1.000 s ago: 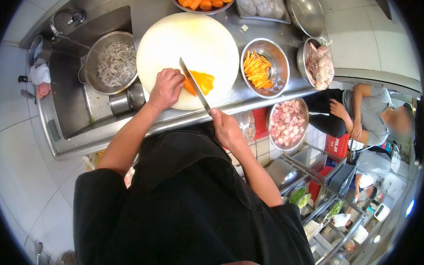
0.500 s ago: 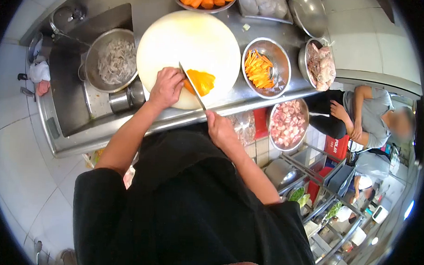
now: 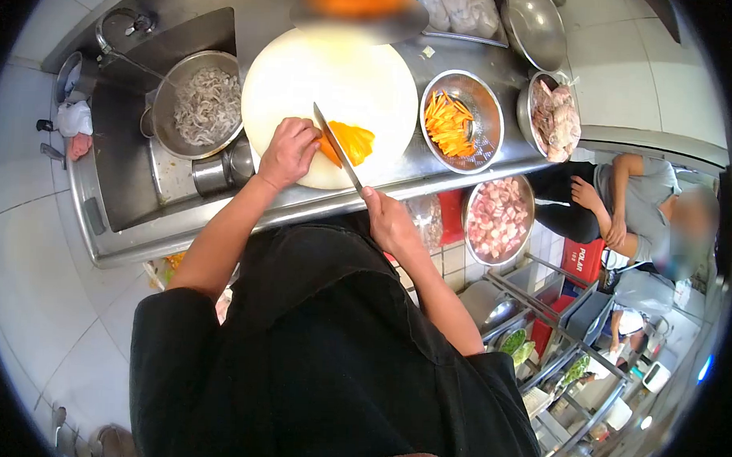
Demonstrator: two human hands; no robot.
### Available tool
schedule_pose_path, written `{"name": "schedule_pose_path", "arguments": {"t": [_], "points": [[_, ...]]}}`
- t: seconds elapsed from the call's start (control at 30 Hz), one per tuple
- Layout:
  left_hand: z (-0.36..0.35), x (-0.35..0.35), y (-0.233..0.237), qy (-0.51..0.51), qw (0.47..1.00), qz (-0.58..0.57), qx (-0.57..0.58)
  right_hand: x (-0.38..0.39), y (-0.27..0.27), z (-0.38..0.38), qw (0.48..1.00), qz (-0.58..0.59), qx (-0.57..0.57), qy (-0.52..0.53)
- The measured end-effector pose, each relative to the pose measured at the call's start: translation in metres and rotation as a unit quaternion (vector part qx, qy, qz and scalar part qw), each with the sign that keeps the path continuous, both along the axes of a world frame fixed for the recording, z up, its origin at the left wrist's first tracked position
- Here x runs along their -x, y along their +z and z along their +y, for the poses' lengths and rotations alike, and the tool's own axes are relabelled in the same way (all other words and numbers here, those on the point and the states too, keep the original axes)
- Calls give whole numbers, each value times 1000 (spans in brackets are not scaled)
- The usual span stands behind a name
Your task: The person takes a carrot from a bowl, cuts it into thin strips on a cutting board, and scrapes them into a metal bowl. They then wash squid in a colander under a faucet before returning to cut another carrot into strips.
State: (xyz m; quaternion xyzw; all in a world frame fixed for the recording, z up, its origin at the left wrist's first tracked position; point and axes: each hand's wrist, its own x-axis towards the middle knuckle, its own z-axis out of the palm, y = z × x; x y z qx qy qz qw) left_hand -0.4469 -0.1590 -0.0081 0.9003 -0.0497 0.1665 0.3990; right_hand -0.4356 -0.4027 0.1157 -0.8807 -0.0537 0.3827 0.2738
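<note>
On the round white cutting board (image 3: 331, 74), my left hand (image 3: 290, 153) is closed on a piece of carrot (image 3: 329, 150), fingertips curled close to the blade. My right hand (image 3: 392, 223) grips the handle of a kitchen knife (image 3: 337, 142) at the board's near edge. The blade slants across the board, between the held carrot and a fanned pile of thin carrot slices (image 3: 356, 139). Right of the board, a perforated metal bowl (image 3: 489, 124) holds carrot sticks (image 3: 448, 125).
In the sink (image 3: 114, 179) at left, a pot (image 3: 164, 113) of greyish strips sits under the faucet (image 3: 123, 27). Bowls of raw poultry (image 3: 557, 122) and cubed meat (image 3: 499, 221) stand at right. A seated person (image 3: 633, 197) is beyond, near a metal rack (image 3: 571, 348).
The view has shifted slightly, so the counter appears a little to the right. Both hands keep their hold on carrot and knife, with the blade at nearly the same place.
</note>
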Motion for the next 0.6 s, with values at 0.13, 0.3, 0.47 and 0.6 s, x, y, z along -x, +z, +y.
{"name": "schedule_pose_path", "arguments": {"t": [0.13, 0.3, 0.47, 0.6], "points": [[0, -1, -1, -1, 1000, -14, -3, 3, 28, -3, 1000, 13, 4, 1], [1, 0, -1, -3, 1000, -6, 3, 15, 37, -14, 1000, 9, 5, -7], [2, 0, -1, 2, 1000, -7, 1, 15, 2, -9, 999, -38, -2, 18], [1, -1, -1, -1, 1000, -5, 15, 9, -27, 5, 997, -72, -6, 34]]}}
